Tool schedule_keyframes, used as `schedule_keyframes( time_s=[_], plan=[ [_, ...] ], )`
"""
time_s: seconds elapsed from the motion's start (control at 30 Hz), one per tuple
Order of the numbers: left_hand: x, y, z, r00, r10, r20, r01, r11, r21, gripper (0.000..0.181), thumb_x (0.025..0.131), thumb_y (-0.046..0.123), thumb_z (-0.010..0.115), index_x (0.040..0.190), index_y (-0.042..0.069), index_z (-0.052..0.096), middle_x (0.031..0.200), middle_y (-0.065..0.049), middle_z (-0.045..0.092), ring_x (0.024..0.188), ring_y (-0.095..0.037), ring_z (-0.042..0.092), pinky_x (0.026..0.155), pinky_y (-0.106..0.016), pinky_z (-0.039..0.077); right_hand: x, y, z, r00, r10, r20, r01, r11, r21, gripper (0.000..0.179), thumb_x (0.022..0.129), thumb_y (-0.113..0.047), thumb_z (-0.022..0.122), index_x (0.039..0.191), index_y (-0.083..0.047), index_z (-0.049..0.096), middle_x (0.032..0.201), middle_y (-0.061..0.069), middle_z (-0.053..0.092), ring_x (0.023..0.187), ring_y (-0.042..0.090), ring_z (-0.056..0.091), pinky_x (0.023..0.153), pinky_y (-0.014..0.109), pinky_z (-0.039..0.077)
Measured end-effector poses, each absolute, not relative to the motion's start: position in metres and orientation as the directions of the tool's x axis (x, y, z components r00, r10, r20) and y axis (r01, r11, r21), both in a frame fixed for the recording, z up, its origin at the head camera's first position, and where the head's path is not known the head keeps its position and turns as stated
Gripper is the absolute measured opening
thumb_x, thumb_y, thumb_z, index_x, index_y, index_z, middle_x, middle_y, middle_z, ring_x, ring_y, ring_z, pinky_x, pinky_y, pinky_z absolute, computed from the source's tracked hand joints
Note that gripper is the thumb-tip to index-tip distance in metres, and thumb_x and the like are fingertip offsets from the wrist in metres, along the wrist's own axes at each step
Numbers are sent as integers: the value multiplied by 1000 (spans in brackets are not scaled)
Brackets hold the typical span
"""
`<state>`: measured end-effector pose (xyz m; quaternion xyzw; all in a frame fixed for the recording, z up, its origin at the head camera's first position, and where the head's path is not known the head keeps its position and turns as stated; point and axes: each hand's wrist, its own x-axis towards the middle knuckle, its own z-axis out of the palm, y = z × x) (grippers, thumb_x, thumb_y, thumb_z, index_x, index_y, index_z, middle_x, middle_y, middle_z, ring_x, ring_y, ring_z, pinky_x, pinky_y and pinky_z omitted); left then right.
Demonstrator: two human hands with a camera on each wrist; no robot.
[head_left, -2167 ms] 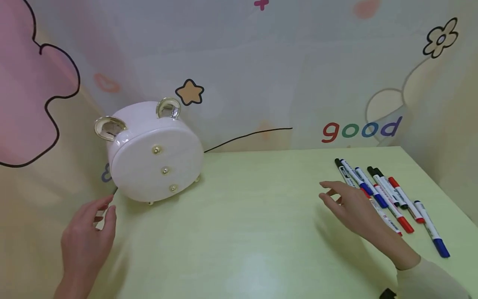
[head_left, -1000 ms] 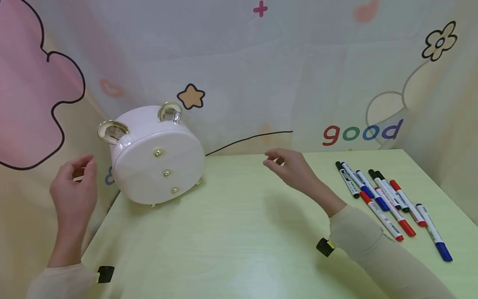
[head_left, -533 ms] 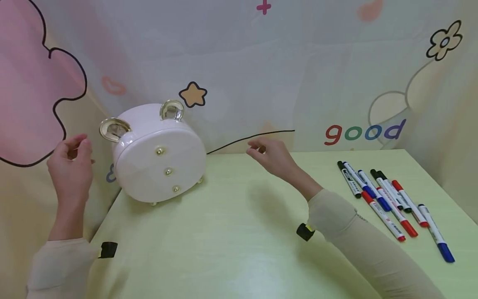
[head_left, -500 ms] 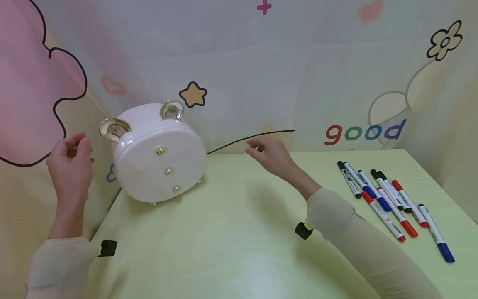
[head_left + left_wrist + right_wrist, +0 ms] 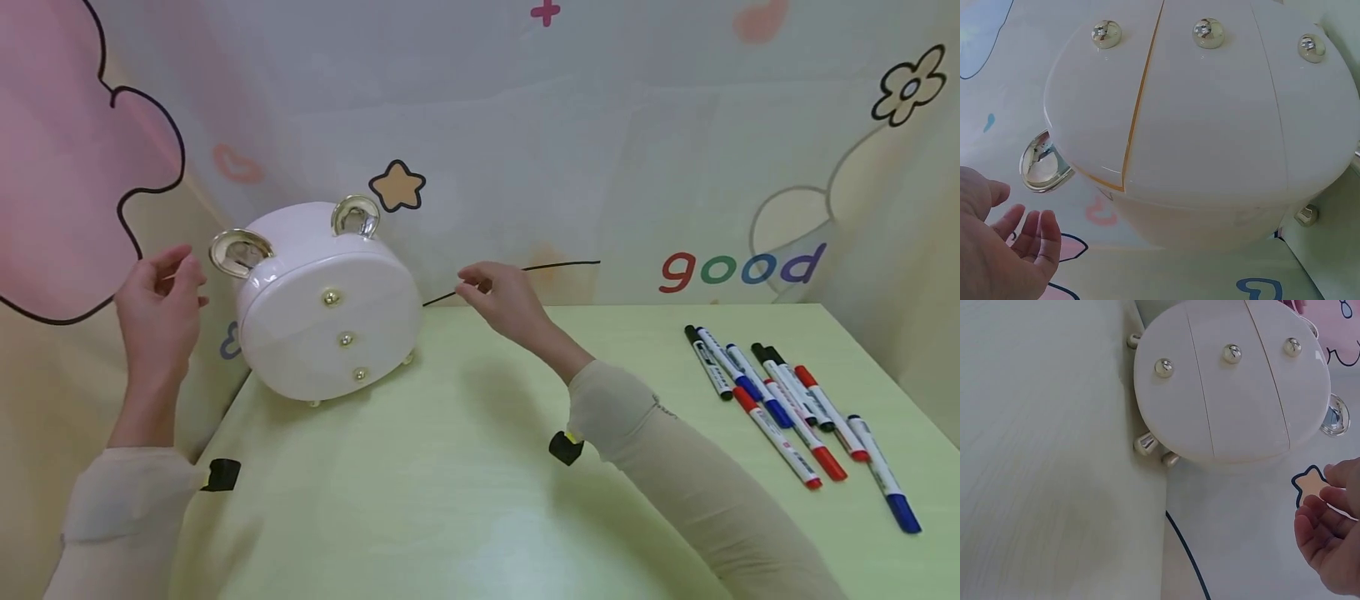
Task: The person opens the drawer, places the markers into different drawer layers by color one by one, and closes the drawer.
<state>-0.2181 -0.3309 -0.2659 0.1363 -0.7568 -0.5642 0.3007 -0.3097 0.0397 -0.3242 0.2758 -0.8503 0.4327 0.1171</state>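
Observation:
A white, rounded storage box [image 5: 330,325] with two shiny gold ears, three gold knobs and small feet stands at the back left of the table. Thin seams divide its front [image 5: 1210,125] into three drawer-like sections. My left hand [image 5: 159,321] is raised beside its left ear [image 5: 242,252], fingers loosely curved, holding nothing and apart from the box. On the other side my right hand [image 5: 506,302] hovers above the table, a gap away from the box. In the right wrist view the fingers of this hand [image 5: 1338,534] are bent loosely around nothing.
Several whiteboard markers [image 5: 780,408] with black, blue and red caps lie in a loose group on the right of the pale green table [image 5: 420,500]. A printed cloth [image 5: 525,150] hangs close behind the table and along its sides.
My right hand has moved left from above the markers toward the box. The left hand has risen from the box's lower left to ear height. Box and markers stay put; the view shifts slightly.

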Motion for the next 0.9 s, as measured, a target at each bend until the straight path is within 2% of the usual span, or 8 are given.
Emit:
schedule_keyframes(
  time_s=[0.2,0.37,0.5,0.7,0.9],
  plan=[
    [-223,-331,-265,-800,-531,280,183,229,956,40,104,24,62,141,8,61,110,8,59,94,-6,59,69,-10,51,-317,20,-325,-815,-377,441,-578,462,-673,27,102,-16,67,123,1,71,106,11,74,89,23,65,73,31,51],
    [-228,-328,-264,-809,-513,286,170,261,950,43,104,27,62,143,8,60,112,9,60,98,-6,61,71,-11,52,-324,7,-327,-832,-361,421,-551,452,-702,28,102,-15,67,124,1,71,106,11,74,89,22,66,72,29,52],
    [-229,-325,-262,-815,-501,291,166,279,946,43,104,27,62,143,8,60,112,10,61,98,-5,61,72,-11,51,-329,-3,-328,-843,-349,410,-533,436,-725,29,103,-16,66,127,1,70,110,12,74,93,23,68,76,30,54],
    [-233,-325,-263,-816,-505,282,187,232,955,38,103,23,64,138,8,65,111,9,64,95,-7,61,70,-12,52,-331,-17,-331,-847,-352,399,-524,422,-740,34,104,-17,62,135,-2,67,124,13,72,105,25,70,87,34,56],
    [-238,-329,-267,-824,-495,277,219,171,960,35,103,20,65,136,8,67,106,7,68,88,-6,66,70,-13,53,-333,-27,-334,-850,-336,406,-518,391,-761,33,105,-17,63,134,-3,68,125,14,72,106,25,71,86,33,57]
  ],
)
